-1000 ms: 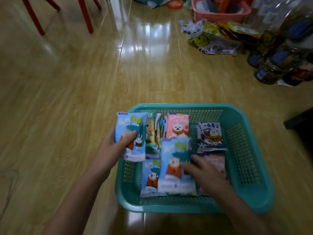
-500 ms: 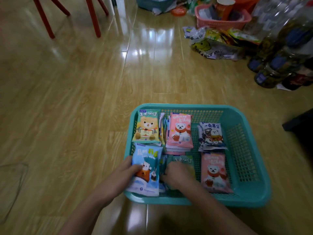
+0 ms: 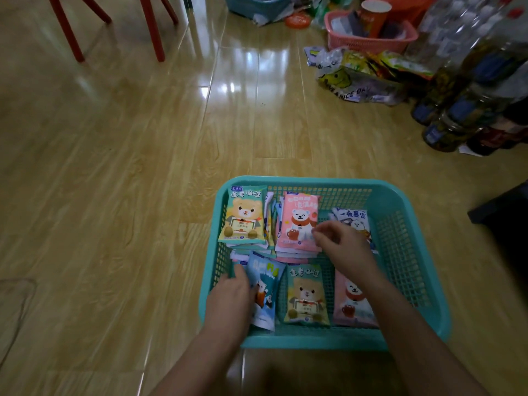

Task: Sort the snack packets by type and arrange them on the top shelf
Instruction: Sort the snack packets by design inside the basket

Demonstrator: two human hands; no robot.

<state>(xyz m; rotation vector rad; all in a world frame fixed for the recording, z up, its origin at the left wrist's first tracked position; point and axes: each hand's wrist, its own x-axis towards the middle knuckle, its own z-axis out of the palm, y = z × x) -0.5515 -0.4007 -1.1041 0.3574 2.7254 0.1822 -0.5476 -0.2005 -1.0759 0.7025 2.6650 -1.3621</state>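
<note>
A teal mesh basket (image 3: 328, 182) sits on the wooden floor and holds snack packets. At its far side lie a green bear packet (image 3: 245, 215) on a stack, a pink bear stack (image 3: 298, 218) and a dark packet (image 3: 353, 217). Along the near side lie a blue packet (image 3: 267, 292), another green packet (image 3: 305, 295) and a pink packet (image 3: 351, 305). My left hand (image 3: 228, 298) grips the blue packet at the basket's near-left corner. My right hand (image 3: 343, 244) hovers with loosely curled fingers at the pink stack's right edge, partly covering the dark packet.
Red chair legs (image 3: 154, 30) stand at the far left. A pink basket (image 3: 371, 38), a plastic bag of snacks (image 3: 357, 78) and several bottles (image 3: 457, 110) crowd the far right. A dark object (image 3: 503, 207) sits right of the basket.
My left hand brought the blue packet down into the basket's near-left corner. My right hand left the near middle, where a green packet now shows, and moved up to the pink stack.
</note>
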